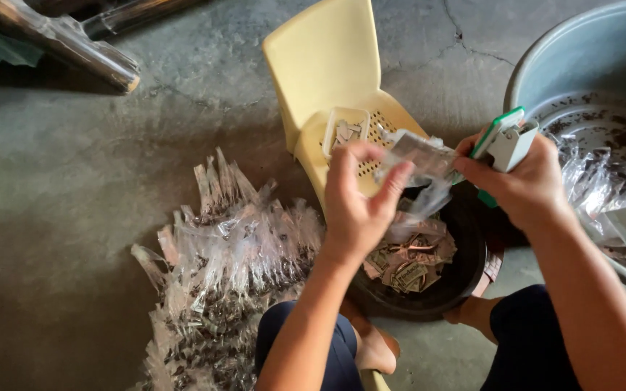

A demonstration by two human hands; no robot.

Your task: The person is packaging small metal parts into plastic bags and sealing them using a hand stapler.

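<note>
The left hand (pixel 356 206) is pinching a small clear bag (pixel 422 163) between its fingertips. The right hand (pixel 527 181) is gripping a green and white stapler (pixel 505 137) at the bag's edge. Below the fingers, paper tags are waiting in a black bowl (pixel 465 279). Left of them, a big pile of finished bags (pixel 219 282) is lying, so much looks done.

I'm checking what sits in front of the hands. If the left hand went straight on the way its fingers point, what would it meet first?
The left hand points up and right, its fingertips already on the clear plastic bag. Just past that is the stapler in the right hand. Depth is unclear.
</note>
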